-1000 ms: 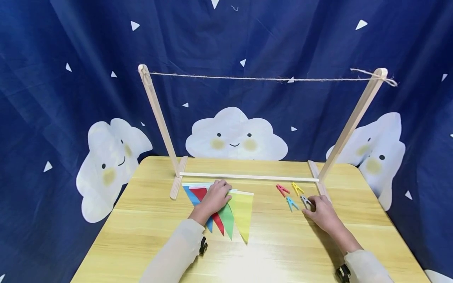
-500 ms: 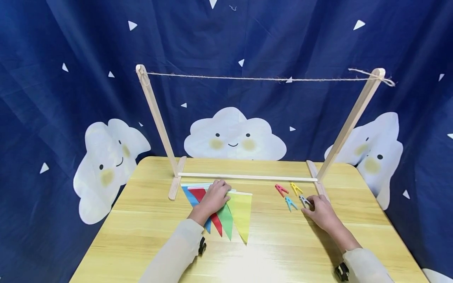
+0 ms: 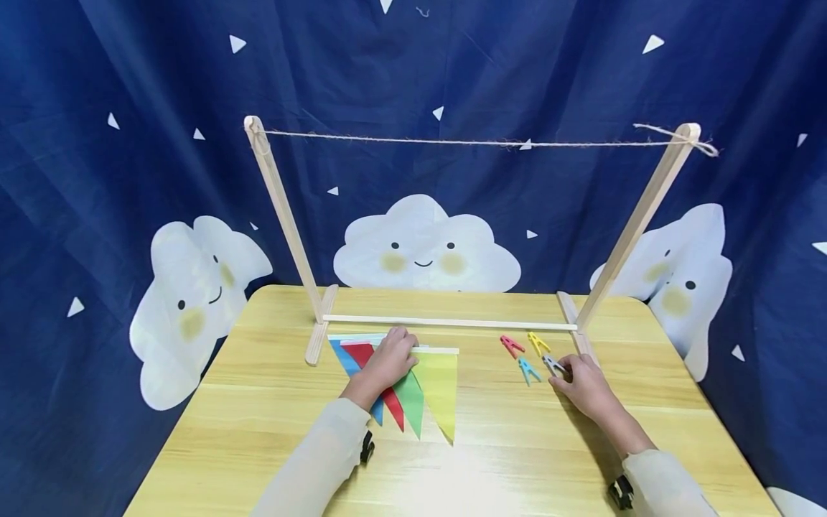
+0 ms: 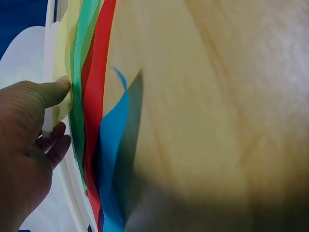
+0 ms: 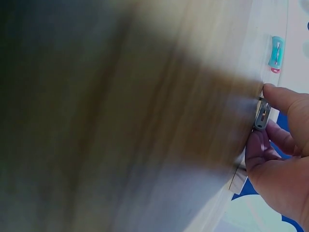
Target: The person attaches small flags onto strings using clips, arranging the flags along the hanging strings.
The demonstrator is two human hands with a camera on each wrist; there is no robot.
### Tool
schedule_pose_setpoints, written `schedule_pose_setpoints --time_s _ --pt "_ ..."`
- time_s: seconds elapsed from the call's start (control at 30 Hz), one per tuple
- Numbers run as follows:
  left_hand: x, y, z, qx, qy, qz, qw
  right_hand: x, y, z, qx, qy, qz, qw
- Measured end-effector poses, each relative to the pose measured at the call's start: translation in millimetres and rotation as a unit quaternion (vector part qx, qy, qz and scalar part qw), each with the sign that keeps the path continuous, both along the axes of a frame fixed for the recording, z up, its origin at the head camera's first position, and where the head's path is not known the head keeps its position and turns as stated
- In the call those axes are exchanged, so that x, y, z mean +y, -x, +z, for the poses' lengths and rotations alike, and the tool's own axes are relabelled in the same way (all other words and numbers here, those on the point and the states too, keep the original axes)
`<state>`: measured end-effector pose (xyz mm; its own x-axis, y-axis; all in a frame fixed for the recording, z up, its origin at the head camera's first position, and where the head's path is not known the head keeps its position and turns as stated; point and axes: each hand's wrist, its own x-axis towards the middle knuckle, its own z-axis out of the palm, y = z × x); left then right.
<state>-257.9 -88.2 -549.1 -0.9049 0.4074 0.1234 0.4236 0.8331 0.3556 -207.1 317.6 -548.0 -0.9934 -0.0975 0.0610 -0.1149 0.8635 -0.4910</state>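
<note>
In the head view my left hand (image 3: 389, 359) lies over the tops of fanned pennant flags. Its thumb and fingers pinch the yellow pennant flag (image 3: 441, 388) near its white top band. The green flag (image 3: 410, 403), red flag (image 3: 393, 408) and blue flag (image 3: 346, 359) overlap to the left, partly under the hand. Seen from the left wrist, my thumb presses on the yellow flag (image 4: 62, 63), beside the green, red and blue ones. My right hand (image 3: 584, 384) holds a grey clothespin (image 3: 552, 365) between thumb and fingers; the right wrist view shows the clothespin (image 5: 262, 115) end-on.
Near the right hand lie a red clothespin (image 3: 512, 345), a yellow clothespin (image 3: 539, 343) and a blue clothespin (image 3: 528, 371). Behind them stands a wooden frame (image 3: 284, 215) with twine (image 3: 452, 142) strung across its top, on the wooden table (image 3: 258, 416). A blue cloud-print curtain (image 3: 362, 64) hangs behind.
The yellow flag's top band has shifted slightly back and straightened under my left fingers. My right hand stays at the grey clothespin. The whole head view drifts slightly left.
</note>
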Motion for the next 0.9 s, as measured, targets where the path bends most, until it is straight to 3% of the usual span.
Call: schedule_pose_setpoints --time_s 0.53,0.9 --pt "3.0 -1.5 -2.3 -0.025 -0.035 0.0 0.9991 0.5 2.5 0.2 0.011 -0.003 -0.005 1.0" --pt "4.0 -2.4 2.6 -0.04 -0.108 0.007 0.9933 2.4 0.0 8.8 0.006 -0.002 -0.012 1.0"
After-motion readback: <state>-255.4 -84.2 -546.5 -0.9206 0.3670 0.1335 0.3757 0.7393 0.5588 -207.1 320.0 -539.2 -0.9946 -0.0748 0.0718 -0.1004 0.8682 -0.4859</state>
